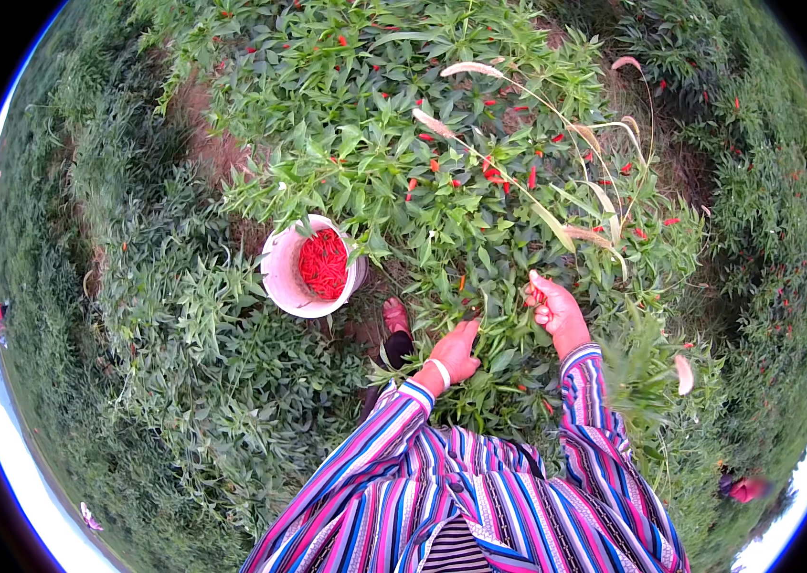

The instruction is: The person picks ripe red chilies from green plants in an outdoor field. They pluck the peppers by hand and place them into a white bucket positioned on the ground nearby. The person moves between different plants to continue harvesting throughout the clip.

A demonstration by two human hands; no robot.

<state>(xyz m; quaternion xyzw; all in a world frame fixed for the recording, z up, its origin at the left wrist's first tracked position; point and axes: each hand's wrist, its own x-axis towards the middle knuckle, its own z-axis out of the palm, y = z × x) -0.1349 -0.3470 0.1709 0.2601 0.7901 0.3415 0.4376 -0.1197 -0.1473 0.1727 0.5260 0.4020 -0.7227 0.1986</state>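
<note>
My right hand [560, 309] is closed around a few red chilli peppers [536, 295], just above the leaves of a chilli plant. Left of it, my left hand [455, 354], with a white band at the wrist, reaches into the same foliage. Its fingertips are partly hidden, so whether they grip a stem or pepper is unclear. Green chillies [495, 333] hang between the two hands. A white plastic bucket [280, 268] stands to the left among the plants, partly filled with picked red chillies [322, 263].
Ripe red chillies [493, 174] dot the plants [375, 143] ahead. Dry foxtail grass stalks [500, 168] arch over them at the right. My foot [395, 315] is beside the bucket. Reddish soil [210, 136] shows between rows. Other people [744, 489] are small at the far edges.
</note>
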